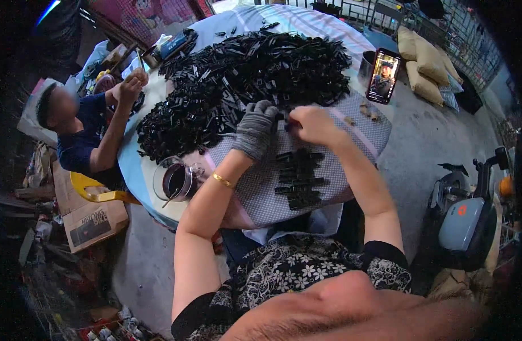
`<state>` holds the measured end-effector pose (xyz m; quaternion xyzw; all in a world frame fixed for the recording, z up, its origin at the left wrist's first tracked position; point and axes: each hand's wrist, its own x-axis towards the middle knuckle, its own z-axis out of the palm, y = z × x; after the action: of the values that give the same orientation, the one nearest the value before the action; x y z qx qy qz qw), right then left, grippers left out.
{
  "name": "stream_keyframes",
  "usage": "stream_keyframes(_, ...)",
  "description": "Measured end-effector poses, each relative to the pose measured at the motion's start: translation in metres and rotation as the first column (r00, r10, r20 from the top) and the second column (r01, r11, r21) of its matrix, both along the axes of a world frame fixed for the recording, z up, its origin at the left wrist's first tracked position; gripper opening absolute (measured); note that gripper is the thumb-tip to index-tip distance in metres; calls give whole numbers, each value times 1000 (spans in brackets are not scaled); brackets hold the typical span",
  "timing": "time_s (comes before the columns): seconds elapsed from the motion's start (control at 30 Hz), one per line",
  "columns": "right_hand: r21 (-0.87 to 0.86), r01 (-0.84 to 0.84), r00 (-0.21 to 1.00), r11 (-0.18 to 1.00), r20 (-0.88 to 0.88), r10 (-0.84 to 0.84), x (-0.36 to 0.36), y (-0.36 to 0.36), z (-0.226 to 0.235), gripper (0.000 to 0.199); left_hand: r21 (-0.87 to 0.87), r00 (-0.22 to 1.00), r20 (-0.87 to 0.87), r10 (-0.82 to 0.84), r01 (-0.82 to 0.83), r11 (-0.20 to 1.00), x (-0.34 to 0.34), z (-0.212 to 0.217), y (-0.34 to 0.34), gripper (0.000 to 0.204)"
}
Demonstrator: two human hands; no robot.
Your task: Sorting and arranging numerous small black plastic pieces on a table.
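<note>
A large heap of small black plastic pieces (249,68) covers the far half of the round table. My left hand (254,132), in a grey knit glove, is at the heap's near edge with its fingers curled; what they hold is hidden. My bare right hand (318,126) is just to its right, thumb and fingers pinched on a small dark piece (295,129) that looks like one of the black plastic parts. Between my forearms, several black pieces are laid in a rough stack (298,179) on the checked cloth (261,196).
A glass mug (174,181) of dark liquid with a spoon stands left of my left forearm. At the table's right edge a phone (383,76) stands upright, near small crumpled bits (370,112). Another person (85,131) sits at the left, hands raised. A scooter (465,221) is on the right.
</note>
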<state>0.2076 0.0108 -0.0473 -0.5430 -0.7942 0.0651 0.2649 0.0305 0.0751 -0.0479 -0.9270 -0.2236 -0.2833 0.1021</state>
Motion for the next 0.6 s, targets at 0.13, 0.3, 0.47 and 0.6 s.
stream_keyframes(0.13,-14,12,989,1000,-146,-14,7,2,4,21,-637,845,531,72,341,691,-4,-19,8,33)
stream_keyframes(0.3,-273,-204,836,940,-549,23,1,0,8,23,-649,759,650,45,524,551,-5,-25,12,19)
stream_keyframes(0.47,-302,-337,635,892,-772,-22,-1,5,8,18,-607,748,664,11,530,592,-10,-22,14,22)
stream_keyframes(0.6,-219,-346,516,912,-857,-10,-3,3,6,17,-580,683,718,132,484,655,-5,-12,0,16)
